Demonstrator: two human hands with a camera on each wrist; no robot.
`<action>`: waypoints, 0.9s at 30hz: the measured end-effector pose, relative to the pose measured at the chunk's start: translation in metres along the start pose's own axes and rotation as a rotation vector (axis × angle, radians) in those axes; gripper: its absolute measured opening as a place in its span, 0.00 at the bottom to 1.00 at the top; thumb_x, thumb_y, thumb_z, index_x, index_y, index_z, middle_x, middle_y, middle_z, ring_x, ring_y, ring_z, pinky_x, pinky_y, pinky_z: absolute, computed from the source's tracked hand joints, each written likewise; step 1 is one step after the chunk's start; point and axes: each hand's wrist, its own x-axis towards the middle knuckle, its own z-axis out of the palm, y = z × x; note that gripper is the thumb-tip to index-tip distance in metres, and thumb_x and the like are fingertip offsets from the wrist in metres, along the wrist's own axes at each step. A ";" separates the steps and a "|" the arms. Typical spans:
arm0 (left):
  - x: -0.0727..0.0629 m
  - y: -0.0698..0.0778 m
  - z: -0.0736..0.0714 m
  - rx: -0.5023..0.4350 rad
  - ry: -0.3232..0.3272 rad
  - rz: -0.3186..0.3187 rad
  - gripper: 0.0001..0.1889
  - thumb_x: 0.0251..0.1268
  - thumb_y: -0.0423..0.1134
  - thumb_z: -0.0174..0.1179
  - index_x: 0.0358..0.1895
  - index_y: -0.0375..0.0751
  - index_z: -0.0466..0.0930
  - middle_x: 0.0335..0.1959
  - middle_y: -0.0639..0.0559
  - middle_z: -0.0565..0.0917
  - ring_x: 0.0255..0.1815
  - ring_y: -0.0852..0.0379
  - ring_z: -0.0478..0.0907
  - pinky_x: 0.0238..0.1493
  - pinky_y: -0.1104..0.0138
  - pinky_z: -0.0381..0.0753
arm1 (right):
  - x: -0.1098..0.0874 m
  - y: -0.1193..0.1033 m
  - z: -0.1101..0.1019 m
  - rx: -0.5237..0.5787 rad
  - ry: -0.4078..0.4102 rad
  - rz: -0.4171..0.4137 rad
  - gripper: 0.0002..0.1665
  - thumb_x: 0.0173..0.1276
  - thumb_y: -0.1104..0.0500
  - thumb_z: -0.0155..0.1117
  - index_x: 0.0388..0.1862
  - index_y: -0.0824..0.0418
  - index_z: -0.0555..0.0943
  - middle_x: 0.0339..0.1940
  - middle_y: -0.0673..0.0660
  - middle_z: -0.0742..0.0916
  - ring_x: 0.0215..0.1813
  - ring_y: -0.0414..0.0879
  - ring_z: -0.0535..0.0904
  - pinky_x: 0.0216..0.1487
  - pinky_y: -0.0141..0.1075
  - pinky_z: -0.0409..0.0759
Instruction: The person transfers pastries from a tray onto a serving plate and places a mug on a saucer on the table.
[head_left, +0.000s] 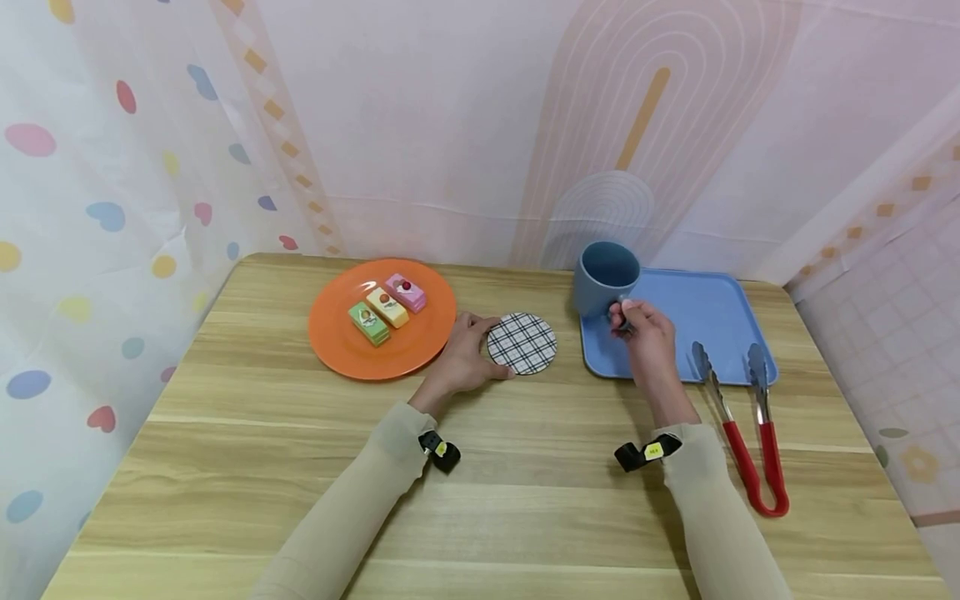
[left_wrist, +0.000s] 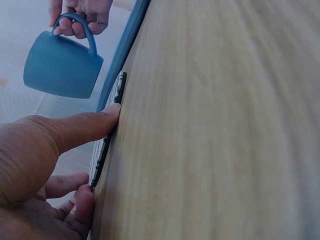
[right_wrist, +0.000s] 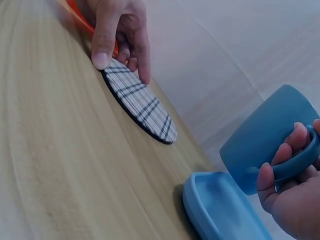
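A round coaster (head_left: 522, 343) with a black-and-white plaid top lies on the wooden table. My left hand (head_left: 467, 357) holds it by the rim, thumb on the near side and fingers on the far side; its dark underside edge shows in the left wrist view. My right hand (head_left: 647, 335) grips the handle of a blue-grey mug (head_left: 596, 287). In the right wrist view the mug (right_wrist: 272, 135) is raised above the blue tray (right_wrist: 220, 205), its fingers curled through the handle. The mug's opening faces up in the head view and looks empty.
An orange plate (head_left: 337, 350) with green, yellow and pink toy cake slices (head_left: 387, 307) stands left of my left hand. Red-handled tongs (head_left: 772, 467) lie at the right, their tips over the tray (head_left: 697, 308). A patterned curtain (head_left: 435, 125) hangs behind the table.
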 end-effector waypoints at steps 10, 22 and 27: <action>0.000 -0.001 0.000 -0.004 0.002 0.007 0.49 0.47 0.40 0.83 0.76 0.40 0.67 0.63 0.42 0.66 0.66 0.45 0.64 0.73 0.53 0.73 | -0.010 -0.001 0.009 0.000 -0.033 -0.018 0.18 0.84 0.58 0.51 0.30 0.58 0.78 0.31 0.50 0.83 0.38 0.44 0.75 0.41 0.34 0.79; 0.001 -0.001 0.001 -0.004 0.000 -0.003 0.49 0.47 0.41 0.83 0.76 0.41 0.68 0.63 0.42 0.66 0.66 0.45 0.65 0.74 0.53 0.73 | -0.017 0.005 0.020 0.041 -0.057 -0.025 0.20 0.82 0.65 0.48 0.28 0.57 0.78 0.29 0.47 0.84 0.35 0.40 0.77 0.39 0.32 0.80; 0.001 0.000 0.002 0.000 0.002 -0.018 0.49 0.47 0.41 0.83 0.76 0.42 0.68 0.63 0.43 0.66 0.66 0.45 0.65 0.74 0.53 0.73 | -0.020 0.008 0.025 0.032 -0.069 -0.020 0.19 0.82 0.65 0.48 0.29 0.57 0.78 0.28 0.48 0.83 0.34 0.41 0.75 0.38 0.32 0.78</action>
